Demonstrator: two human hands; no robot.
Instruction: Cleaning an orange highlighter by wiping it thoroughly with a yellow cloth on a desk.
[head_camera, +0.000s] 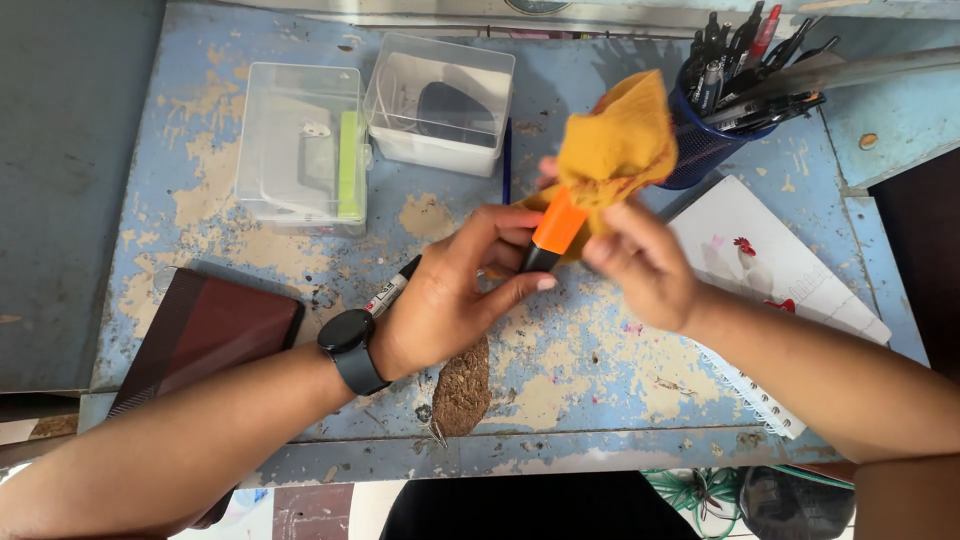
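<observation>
My left hand (455, 295), with a dark watch on its wrist, grips the black end of an orange highlighter (556, 228) above the middle of the desk. My right hand (640, 262) holds a mustard-yellow cloth (615, 145) bunched around the highlighter's upper end. A black marker with a white label (390, 290) lies on the desk partly under my left hand.
Two clear plastic boxes (300, 140) (440, 95) stand at the back left of the worn blue desk (200, 230). A blue mesh pen cup (705, 140) full of pens stands back right. A spiral notebook (770, 280) lies at right, a dark red book (210, 335) at front left.
</observation>
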